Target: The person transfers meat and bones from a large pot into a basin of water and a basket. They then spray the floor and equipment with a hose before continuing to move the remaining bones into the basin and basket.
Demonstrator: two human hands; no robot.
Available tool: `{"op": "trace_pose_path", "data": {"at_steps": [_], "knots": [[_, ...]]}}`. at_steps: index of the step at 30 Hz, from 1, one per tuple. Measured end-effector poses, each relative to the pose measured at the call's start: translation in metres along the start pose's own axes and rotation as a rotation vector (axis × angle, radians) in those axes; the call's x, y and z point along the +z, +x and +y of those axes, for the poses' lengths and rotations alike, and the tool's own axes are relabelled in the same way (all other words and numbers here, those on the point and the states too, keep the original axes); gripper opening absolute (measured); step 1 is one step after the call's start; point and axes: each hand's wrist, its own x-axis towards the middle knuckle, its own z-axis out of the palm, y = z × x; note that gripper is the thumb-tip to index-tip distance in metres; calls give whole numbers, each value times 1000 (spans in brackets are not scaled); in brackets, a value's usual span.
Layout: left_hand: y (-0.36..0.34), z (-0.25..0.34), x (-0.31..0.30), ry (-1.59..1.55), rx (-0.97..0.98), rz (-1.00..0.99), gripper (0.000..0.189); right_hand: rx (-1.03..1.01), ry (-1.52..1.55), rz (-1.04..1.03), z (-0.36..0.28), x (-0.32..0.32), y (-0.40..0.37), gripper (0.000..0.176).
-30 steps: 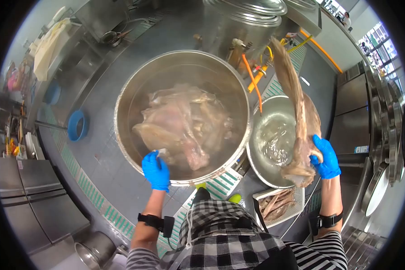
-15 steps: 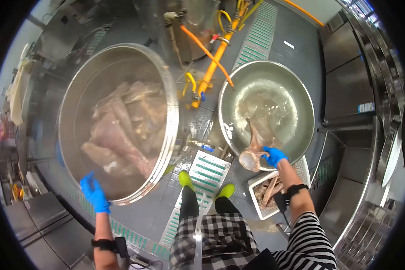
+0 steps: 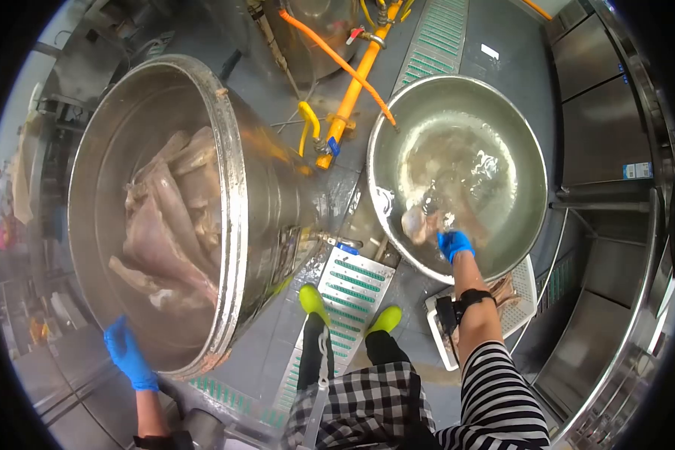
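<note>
My right hand (image 3: 455,244), in a blue glove, grips a large meaty bone (image 3: 418,225) inside a wide metal basin (image 3: 382,161) of cloudy water. The bone's pale knobby end shows at the left of the hand; the remainder is blurred under the water. At the near left rim of a tall steel pot (image 3: 232,187), my blue-gloved left hand (image 3: 130,355) is stretched out, fingers extended and nothing held. Inside the pot lie big bones with meat (image 3: 165,232) in murky liquid.
A white plastic crate (image 3: 529,300) with bones stands partly under the basin, behind my right forearm. A yellow pipe (image 3: 356,86) and orange hose (image 3: 337,52) run between the vessels. A drain grate (image 3: 352,289) lies by my green boots (image 3: 313,300). Steel counters (image 3: 596,127) line the right.
My right hand has lowered the bone from the basin's near rim into the water. The view has shifted, and my left hand stays by the pot's rim.
</note>
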Motion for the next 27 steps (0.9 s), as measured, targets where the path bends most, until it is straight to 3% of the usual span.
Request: {"op": "trace_pose_path", "data": {"at_steps": [3,7,9,11,14,16,17,19,22,23,25,26,27], "knots": [[0,-3,-2,-34,-3,15,23,-157,-321,172,-26,79,-71,29],[-3,-9,5,-182,-19,76,24,-534,-639,-130,-46,182,-184,40],[-1,-8,4,-77,87,82,25,-802,-838,-241,-34,242,-267,35],[0,7,3,-56,70,139,28,-984,-986,-383,-6,297,-347,30],[2,11,-3,12,105,133,29,-908,-1240,-643,64,368,-449,28],[3,14,-5,-9,98,162,29,-708,-1225,-970,128,400,-471,22],[2,12,-3,-15,90,171,30,-729,-1359,-1106,162,409,-469,27],[2,12,-6,-26,75,190,31,-662,-1648,-1157,226,424,-467,40],[5,12,-9,-78,49,136,30,-1411,-1961,-1171,317,430,-424,48],[4,10,-9,-102,68,141,30,-1412,-1968,-1178,333,436,-422,48],[5,10,-11,-129,79,147,31,-753,-2480,-1038,353,454,-420,39],[7,11,-12,-119,95,155,31,-752,-2489,-1038,357,458,-419,39],[7,12,-12,-109,110,162,31,-598,-2470,-1019,358,461,-419,36]]}}
